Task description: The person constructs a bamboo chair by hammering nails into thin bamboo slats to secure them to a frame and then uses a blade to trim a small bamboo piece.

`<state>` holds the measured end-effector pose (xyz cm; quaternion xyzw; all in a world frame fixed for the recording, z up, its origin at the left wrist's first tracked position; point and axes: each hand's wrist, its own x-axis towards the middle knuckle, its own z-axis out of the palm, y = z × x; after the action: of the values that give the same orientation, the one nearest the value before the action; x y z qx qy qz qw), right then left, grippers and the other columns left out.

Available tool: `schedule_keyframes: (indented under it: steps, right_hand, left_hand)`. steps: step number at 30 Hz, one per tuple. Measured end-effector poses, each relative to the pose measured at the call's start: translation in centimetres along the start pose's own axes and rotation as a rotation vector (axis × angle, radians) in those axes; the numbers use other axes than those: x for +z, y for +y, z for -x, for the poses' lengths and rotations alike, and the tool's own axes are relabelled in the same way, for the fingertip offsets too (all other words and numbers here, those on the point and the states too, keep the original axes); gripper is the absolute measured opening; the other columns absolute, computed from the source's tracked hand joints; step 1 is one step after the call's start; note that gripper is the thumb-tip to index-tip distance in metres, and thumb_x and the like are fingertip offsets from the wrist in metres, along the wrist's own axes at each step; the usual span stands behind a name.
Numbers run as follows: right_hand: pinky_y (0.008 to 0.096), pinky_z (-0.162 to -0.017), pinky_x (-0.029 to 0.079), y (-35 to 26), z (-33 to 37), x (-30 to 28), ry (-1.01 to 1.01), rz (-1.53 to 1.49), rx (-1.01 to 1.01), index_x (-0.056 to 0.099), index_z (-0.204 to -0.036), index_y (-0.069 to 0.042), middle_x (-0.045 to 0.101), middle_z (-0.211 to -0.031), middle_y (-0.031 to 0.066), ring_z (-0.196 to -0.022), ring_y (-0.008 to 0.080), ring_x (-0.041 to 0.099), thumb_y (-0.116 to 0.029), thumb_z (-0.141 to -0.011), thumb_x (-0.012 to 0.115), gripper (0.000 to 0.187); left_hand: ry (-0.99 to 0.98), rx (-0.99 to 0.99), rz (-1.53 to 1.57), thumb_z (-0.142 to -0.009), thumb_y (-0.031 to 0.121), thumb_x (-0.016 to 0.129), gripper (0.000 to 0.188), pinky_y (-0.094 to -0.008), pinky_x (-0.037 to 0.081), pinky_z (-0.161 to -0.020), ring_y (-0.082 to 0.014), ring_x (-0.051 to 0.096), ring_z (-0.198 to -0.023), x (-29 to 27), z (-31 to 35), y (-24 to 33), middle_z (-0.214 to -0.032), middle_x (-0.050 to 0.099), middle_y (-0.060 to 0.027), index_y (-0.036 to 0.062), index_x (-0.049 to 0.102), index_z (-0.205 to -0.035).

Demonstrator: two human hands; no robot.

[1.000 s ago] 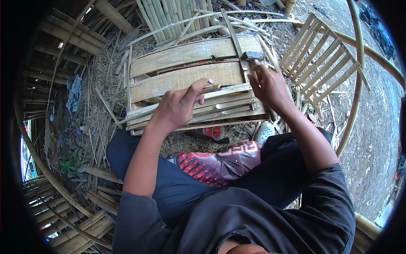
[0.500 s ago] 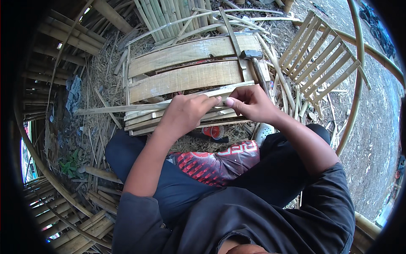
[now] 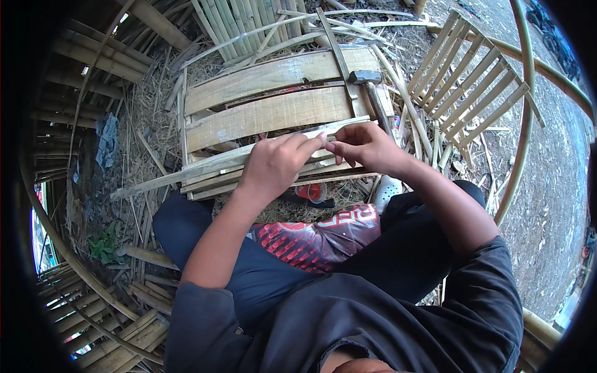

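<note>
I sit on the ground before a low rack of flat bamboo slats (image 3: 267,115). A long thin bamboo strip (image 3: 186,171) lies across the rack's near edge, sticking out to the left. My left hand (image 3: 277,165) presses down on that strip, fingers closed over it. My right hand (image 3: 364,146) pinches something small at the strip, right by my left fingertips; what it pinches is too small to tell. A hammer (image 3: 367,84) with a dark head rests on the rack's right end, just beyond my right hand.
A slatted bamboo panel (image 3: 472,81) leans at the upper right. Bamboo poles (image 3: 230,22) and loose strips lie behind the rack. A red and black bag (image 3: 317,239) sits between my legs, a small red object (image 3: 314,191) lies by the rack. Curved bamboo hoops ring the spot.
My right hand came back from the hammer at the rack's right end to the strip. The long strip now lies across the rack's near edge under my left hand.
</note>
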<state>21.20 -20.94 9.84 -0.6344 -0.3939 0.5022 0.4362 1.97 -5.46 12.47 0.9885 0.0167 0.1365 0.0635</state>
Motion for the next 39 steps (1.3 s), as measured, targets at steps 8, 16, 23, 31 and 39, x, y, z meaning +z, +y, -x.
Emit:
schedule_keyframes:
  steps: [8, 16, 23, 31, 39]
  right_hand:
    - [0.0331, -0.082, 0.054, 1.1, -0.3, -0.7, -0.063, -0.075, -0.14, 0.07, -0.099, 0.004, 0.076, -0.088, 0.0088, -0.086, 0.0139, 0.069, -0.027, -0.099, 0.077, 0.032]
    - [0.036, -0.088, 0.054, 0.3, 0.1, -1.3, -0.094, 0.047, -0.177, 0.066, -0.108, 0.007, 0.076, -0.097, 0.0134, -0.095, 0.0174, 0.071, -0.02, -0.101, 0.073, 0.029]
    - [0.0379, -0.086, 0.055, 0.4, 0.2, -0.9, 0.006, 0.157, -0.322, 0.067, -0.11, 0.004, 0.075, -0.095, 0.0134, -0.091, 0.0212, 0.072, -0.017, -0.097, 0.075, 0.026]
    - [0.0423, -0.068, 0.055, 0.3, 0.5, -0.9, 0.103, 0.528, -0.52, 0.071, -0.1, 0.002, 0.073, -0.083, 0.0158, -0.071, 0.0308, 0.071, -0.017, -0.092, 0.079, 0.022]
    - [0.0419, -0.075, 0.054, -0.2, 0.6, -1.1, 0.033, 0.38, -0.348, 0.07, -0.098, 0.003, 0.073, -0.087, 0.0187, -0.081, 0.0282, 0.072, -0.014, -0.095, 0.074, 0.018]
  left_hand:
    - [-0.02, 0.002, 0.022, -0.079, -0.006, 0.063, 0.055, -0.0398, 0.06, -0.069, -0.0282, 0.073, -0.079, -0.1, 0.0, -0.1, -0.1, 0.074, -0.0064, 0.017, 0.071, -0.128]
    - [-0.027, 0.012, 0.031, -0.078, -0.006, 0.063, 0.058, -0.0402, 0.06, -0.066, -0.0279, 0.072, -0.076, -0.5, 0.1, -0.3, -0.095, 0.072, -0.0057, 0.018, 0.07, -0.131]
    - [-0.012, 0.001, 0.057, -0.075, -0.007, 0.063, 0.062, -0.0403, 0.06, -0.066, -0.0279, 0.072, -0.076, -0.6, 0.0, 0.0, -0.096, 0.071, -0.0062, 0.0176, 0.07, -0.132]
    - [-0.061, 0.048, 0.073, -0.074, -0.007, 0.063, 0.069, -0.0399, 0.06, -0.067, -0.029, 0.072, -0.076, -0.3, 0.1, -0.7, -0.096, 0.071, -0.0072, 0.0175, 0.067, -0.139]
    - [-0.08, 0.071, 0.034, -0.076, -0.004, 0.062, 0.07, -0.0406, 0.058, -0.064, -0.0292, 0.07, -0.075, 0.4, 0.0, -1.0, -0.09, 0.067, -0.0082, 0.0153, 0.063, -0.144]
